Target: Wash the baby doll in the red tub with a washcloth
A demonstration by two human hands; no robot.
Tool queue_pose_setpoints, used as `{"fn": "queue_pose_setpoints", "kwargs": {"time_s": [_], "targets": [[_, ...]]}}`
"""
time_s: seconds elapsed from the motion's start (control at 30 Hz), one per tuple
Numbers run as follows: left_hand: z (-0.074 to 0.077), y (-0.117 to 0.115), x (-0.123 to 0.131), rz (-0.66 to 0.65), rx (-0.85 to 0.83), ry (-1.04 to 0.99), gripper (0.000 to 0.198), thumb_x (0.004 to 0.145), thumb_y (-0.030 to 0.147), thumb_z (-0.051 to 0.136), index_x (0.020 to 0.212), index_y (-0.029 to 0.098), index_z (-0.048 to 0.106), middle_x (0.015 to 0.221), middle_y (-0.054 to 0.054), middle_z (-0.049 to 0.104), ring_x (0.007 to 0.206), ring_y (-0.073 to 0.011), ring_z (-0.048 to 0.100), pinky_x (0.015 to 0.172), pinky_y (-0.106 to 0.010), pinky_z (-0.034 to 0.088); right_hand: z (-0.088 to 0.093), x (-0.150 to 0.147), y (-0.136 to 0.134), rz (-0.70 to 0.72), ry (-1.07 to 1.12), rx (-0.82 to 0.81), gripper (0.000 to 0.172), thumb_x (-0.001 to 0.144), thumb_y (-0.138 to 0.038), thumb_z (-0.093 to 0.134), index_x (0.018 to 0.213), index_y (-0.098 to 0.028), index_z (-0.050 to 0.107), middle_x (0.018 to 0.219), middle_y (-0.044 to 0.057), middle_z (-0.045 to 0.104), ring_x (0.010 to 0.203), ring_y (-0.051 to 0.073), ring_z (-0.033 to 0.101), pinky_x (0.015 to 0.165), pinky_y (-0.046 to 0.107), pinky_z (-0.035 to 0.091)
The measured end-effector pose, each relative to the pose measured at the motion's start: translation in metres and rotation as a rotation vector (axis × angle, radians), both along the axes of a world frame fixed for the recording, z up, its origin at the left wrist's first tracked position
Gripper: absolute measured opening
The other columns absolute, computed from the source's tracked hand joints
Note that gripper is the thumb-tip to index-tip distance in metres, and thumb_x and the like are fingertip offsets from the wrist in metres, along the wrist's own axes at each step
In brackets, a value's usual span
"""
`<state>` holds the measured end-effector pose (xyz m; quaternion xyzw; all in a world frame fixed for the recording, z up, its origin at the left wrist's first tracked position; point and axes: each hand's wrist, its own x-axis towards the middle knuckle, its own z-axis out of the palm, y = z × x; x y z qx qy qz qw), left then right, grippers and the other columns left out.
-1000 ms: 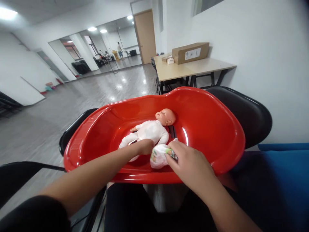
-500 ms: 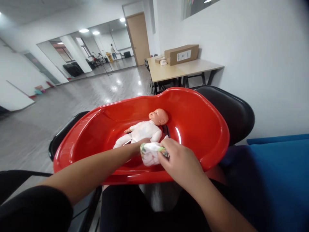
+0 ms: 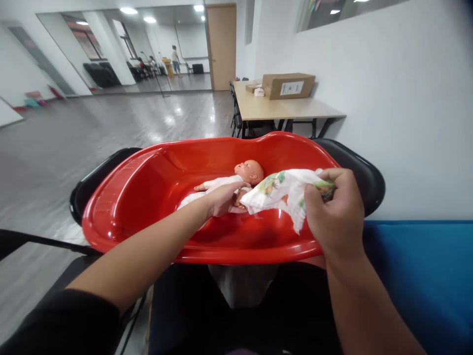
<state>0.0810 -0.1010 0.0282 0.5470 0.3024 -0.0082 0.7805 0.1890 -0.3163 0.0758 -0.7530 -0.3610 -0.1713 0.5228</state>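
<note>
A baby doll [image 3: 242, 178] in white clothes lies on its back inside a red plastic baby tub [image 3: 148, 192]. My left hand [image 3: 223, 197] reaches into the tub, with its fingers closed on one end of a white printed cloth [image 3: 286, 192] over the doll's body. My right hand [image 3: 334, 212] is raised over the tub's right rim and grips the other end of the cloth, which stretches between both hands.
The tub rests on black chairs [image 3: 354, 167]. A blue surface [image 3: 421, 276] lies to the right by the white wall. Behind stands a wooden table [image 3: 288, 108] with a cardboard box [image 3: 288, 85]. To the left stretches grey floor; a person shows in the far mirror.
My right hand has lifted the cloth up and to the right, out of the tub's front, so that it spreads open. My left hand has moved up onto the doll's body.
</note>
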Motion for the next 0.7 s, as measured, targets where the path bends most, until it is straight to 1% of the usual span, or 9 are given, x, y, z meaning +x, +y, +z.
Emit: {"fn": "queue_pose_setpoints", "kwargs": {"time_s": [0.07,0.13,0.23,0.3,0.33,0.37,0.47,0.6,0.7], "targets": [[-0.002,0.004,0.001,-0.002,-0.028,-0.026,0.028,0.095,0.043,0.054,0.112,0.024,0.065,0.106,-0.008,0.069,0.094,-0.0222,0.066,0.079,-0.037,0.062,0.006,-0.004,0.014,0.077,0.019,-0.001,0.019,0.088,-0.033,0.058,0.103,-0.02,0.058,0.1,0.007,0.065,0.087,0.02,0.06,0.075,0.032,0.048],[-0.007,0.007,0.002,0.007,-0.034,-0.048,0.033,0.097,0.047,0.049,0.113,0.023,0.064,0.109,-0.01,0.069,0.097,-0.0241,0.067,0.079,-0.038,0.062,0.008,-0.012,0.03,0.278,0.06,-0.11,0.021,0.094,-0.038,0.054,0.098,-0.019,0.061,0.095,0.006,0.066,0.085,0.019,0.061,0.074,0.031,0.047],[-0.015,0.01,0.004,0.059,-0.07,-0.096,0.046,0.098,0.059,0.047,0.119,0.02,0.062,0.115,-0.015,0.069,0.104,-0.0285,0.067,0.082,-0.04,0.061,0.008,-0.025,0.051,0.651,0.104,-0.488,0.036,0.102,-0.038,0.039,0.083,-0.019,0.062,0.085,0.004,0.065,0.078,0.016,0.058,0.071,0.03,0.044],[-0.018,0.01,0.005,0.1,-0.094,-0.111,0.054,0.098,0.064,0.045,0.124,0.02,0.061,0.118,-0.016,0.07,0.11,-0.0315,0.067,0.085,-0.042,0.06,0.006,-0.027,0.062,0.805,0.069,-0.689,0.026,0.1,-0.033,0.043,0.089,-0.019,0.062,0.087,0.003,0.064,0.077,0.015,0.057,0.07,0.029,0.043],[-0.018,0.011,0.005,0.109,-0.102,-0.115,0.056,0.099,0.066,0.043,0.126,0.02,0.061,0.118,-0.016,0.07,0.11,-0.032,0.067,0.086,-0.043,0.06,0.005,-0.026,0.066,0.834,0.012,-0.729,0.015,0.096,-0.029,0.051,0.096,-0.019,0.062,0.093,0.004,0.064,0.08,0.016,0.057,0.072,0.029,0.045],[-0.017,0.011,0.005,0.109,-0.107,-0.123,0.057,0.099,0.066,0.041,0.128,0.021,0.06,0.117,-0.016,0.07,0.108,-0.0318,0.068,0.085,-0.043,0.06,0.003,-0.023,0.07,0.828,-0.077,-0.728,0.016,0.091,-0.027,0.059,0.104,-0.018,0.061,0.102,0.006,0.063,0.087,0.017,0.057,0.077,0.03,0.046],[-0.014,0.011,0.003,0.083,-0.114,-0.147,0.056,0.102,0.065,0.036,0.13,0.022,0.059,0.11,-0.014,0.072,0.091,-0.0273,0.071,0.08,-0.043,0.062,-0.006,-0.009,0.082,0.68,-0.391,-0.685,0.04,0.081,-0.024,0.072,0.118,-0.014,0.06,0.119,0.015,0.054,0.107,0.027,0.053,0.09,0.039,0.048],[-0.012,0.011,0.001,0.111,-0.118,-0.136,0.056,0.105,0.06,0.027,0.132,0.02,0.056,0.108,-0.015,0.071,0.084,-0.024,0.071,0.073,-0.038,0.063,-0.019,0.0,0.095,0.654,-0.44,-0.766,0.017,0.089,-0.029,0.068,0.098,-0.014,0.065,0.106,0.012,0.053,0.095,0.022,0.053,0.082,0.034,0.048],[-0.012,0.009,0.0,0.156,-0.12,-0.136,0.052,0.106,0.057,0.03,0.134,0.02,0.054,0.113,-0.015,0.07,0.09,-0.0247,0.071,0.074,-0.037,0.063,-0.019,-0.004,0.096,0.691,-0.384,-0.726,0.013,0.093,-0.026,0.063,0.088,-0.015,0.066,0.103,0.01,0.057,0.092,0.019,0.055,0.081,0.03,0.047]]}}
